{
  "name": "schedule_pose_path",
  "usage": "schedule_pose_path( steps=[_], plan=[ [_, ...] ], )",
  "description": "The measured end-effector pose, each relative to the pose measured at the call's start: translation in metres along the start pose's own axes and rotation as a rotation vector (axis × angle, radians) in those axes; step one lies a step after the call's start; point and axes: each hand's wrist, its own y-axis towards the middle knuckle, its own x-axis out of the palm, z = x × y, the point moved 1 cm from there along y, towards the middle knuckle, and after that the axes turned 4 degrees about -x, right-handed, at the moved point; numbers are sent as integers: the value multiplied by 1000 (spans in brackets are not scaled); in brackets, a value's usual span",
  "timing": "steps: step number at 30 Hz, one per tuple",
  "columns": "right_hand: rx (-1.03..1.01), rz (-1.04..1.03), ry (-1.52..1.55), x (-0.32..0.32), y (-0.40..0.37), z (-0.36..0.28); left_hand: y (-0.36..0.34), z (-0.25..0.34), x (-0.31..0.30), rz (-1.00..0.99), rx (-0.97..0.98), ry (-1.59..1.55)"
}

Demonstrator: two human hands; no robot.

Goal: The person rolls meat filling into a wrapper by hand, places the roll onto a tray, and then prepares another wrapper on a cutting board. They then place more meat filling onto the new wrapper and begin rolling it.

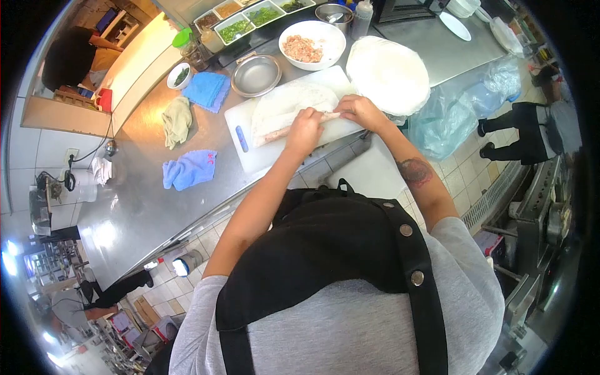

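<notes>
A thin white wrapper sheet (294,103) lies on a white cutting board (250,164), its near edge folded over a long strip of pinkish filling (275,134). My left hand (305,132) is closed on the folded edge near its middle. Farther right, my right hand (361,112) pinches the same edge at its right end. Behind the board stands a white bowl (331,42) of pinkish minced filling. A large, pale round stack that looks like wrappers (387,75) is beside my right hand. The fingertips of both hands are partly hidden.
A metal bowl (256,76) sits behind the board. Blue cloths (190,169) and a beige cloth (177,122) lie to the left. Trays of chopped greens (262,14) line the back. Plastic bags (447,115) hang at right; people stand at both sides.
</notes>
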Motion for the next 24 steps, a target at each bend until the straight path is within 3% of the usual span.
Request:
schedule_pose_path(
  steps=[3, 7, 12, 16, 18, 24],
  plan=[
    [1, -26, -17, 0, 7, 2, 6, 6, 15, 19, -105, -15],
    [-17, -8, 5, 5, 11, 8, 7, 1, 21, 18, -80, 15],
    [184, -106, -157, -7, 6, -17, 8, -3, 20, 1, -81, 10],
    [136, -36, -124, -11, 12, -38, -3, -11, 2, 33, -72, -58],
    [-16, 30, -22, 4, 14, -35, -16, -18, -15, 106, -116, -26],
    [-37, -71, 43, 24, 23, -18, -40, -46, -40, 43, -210, 17]
  ],
)
